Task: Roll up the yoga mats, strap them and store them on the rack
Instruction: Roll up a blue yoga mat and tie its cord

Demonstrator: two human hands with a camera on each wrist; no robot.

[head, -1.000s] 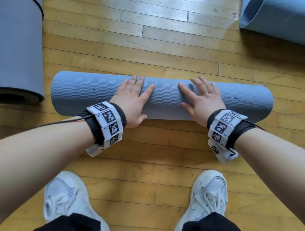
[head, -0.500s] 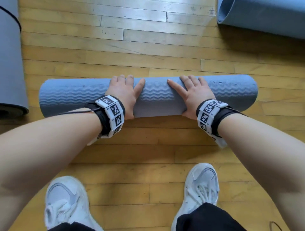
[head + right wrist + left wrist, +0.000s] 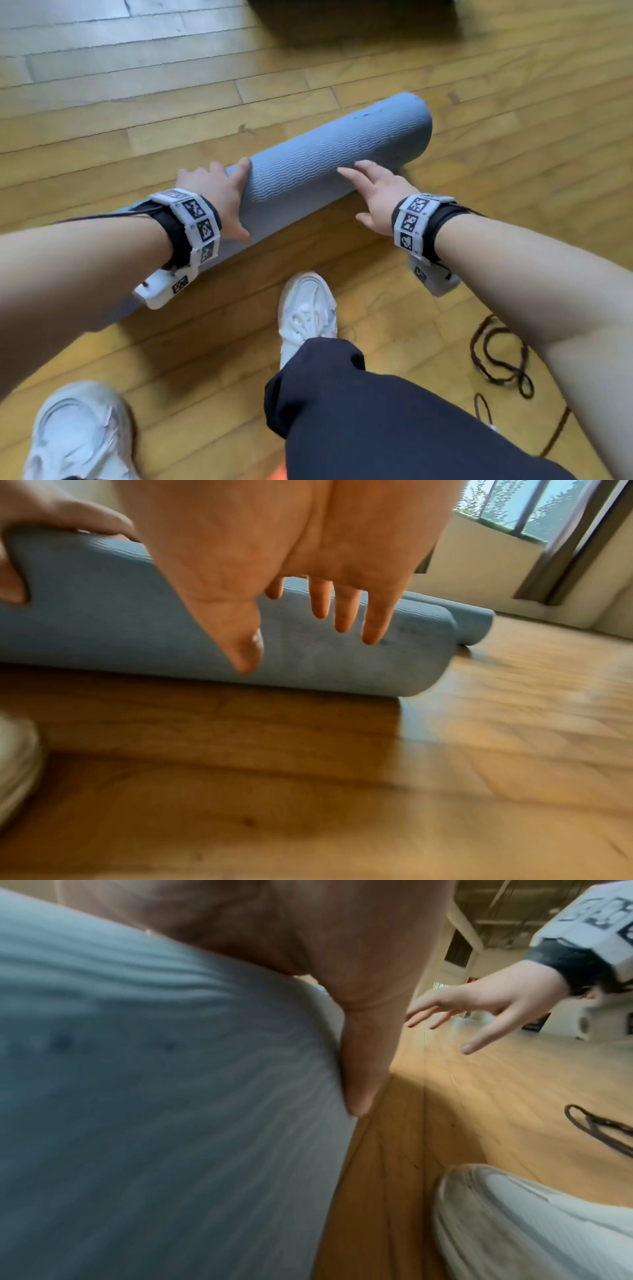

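Observation:
A rolled blue yoga mat [image 3: 325, 161] lies slantwise on the wooden floor, its right end farther from me. My left hand [image 3: 212, 195] grips the roll near its middle, fingers over the top and thumb [image 3: 359, 1042] pressed on the near side. My right hand [image 3: 373, 195] hovers just off the mat's near side with fingers straight and spread, holding nothing; the left wrist view shows this right hand [image 3: 479, 1007] clear of the mat [image 3: 137, 1096]. From the right wrist I see the mat [image 3: 103, 615] with my left hand [image 3: 51, 515] clasped over it.
A dark strap cord [image 3: 500, 356] lies coiled on the floor at the right. My right shoe [image 3: 308, 315] stands close to the mat, my left shoe [image 3: 78, 435] nearer. A second blue rolled mat [image 3: 476, 626] lies behind. A wall and window rise beyond.
The mat has swung from level to slantwise. My right hand has come off it and opened. My left hand went from resting on top to gripping round it. My right foot stepped forward.

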